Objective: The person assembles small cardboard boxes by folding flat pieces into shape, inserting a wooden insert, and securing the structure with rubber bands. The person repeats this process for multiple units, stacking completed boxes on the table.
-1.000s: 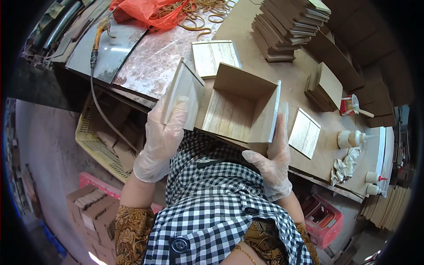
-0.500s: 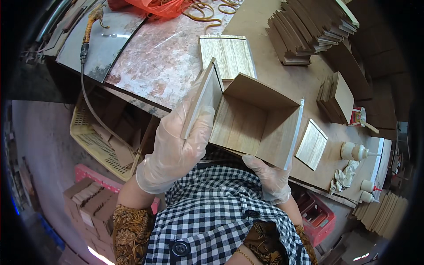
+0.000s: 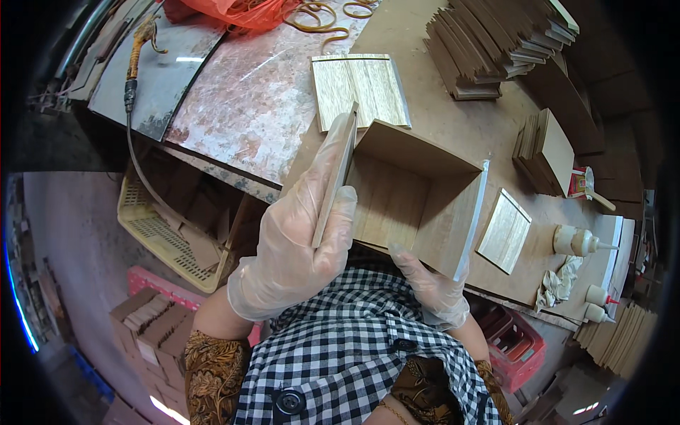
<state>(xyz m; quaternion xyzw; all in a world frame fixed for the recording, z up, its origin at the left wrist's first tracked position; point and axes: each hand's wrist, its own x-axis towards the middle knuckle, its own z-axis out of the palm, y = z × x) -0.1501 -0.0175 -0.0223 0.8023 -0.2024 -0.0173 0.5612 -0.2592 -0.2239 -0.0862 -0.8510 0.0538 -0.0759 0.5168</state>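
Note:
My left hand (image 3: 301,219), in a clear plastic glove, grips a thin wooden panel (image 3: 334,188) that stands nearly edge-on to view. The thumb presses its inner face and the fingers lie along the outside. Right beside the panel is an open wooden box (image 3: 407,198), tilted, its hollow side toward me. My right hand (image 3: 435,287), gloved too, holds the box at its lower right corner, thumb at the near edge; its other fingers are hidden under the box. Whether panel and box touch along the left side, I cannot tell.
Two grooved panels lie on the bench, one behind the box (image 3: 361,88) and one to its right (image 3: 504,230). Farther right are a glue bottle (image 3: 577,241), crumpled paper (image 3: 559,283) and stacked boards (image 3: 545,152). A yellow crate (image 3: 166,237) sits below the bench at left.
My left hand has brought the panel rightward, close against the box's left side, and turned it more edge-on. The box and my right hand have stayed nearly in place.

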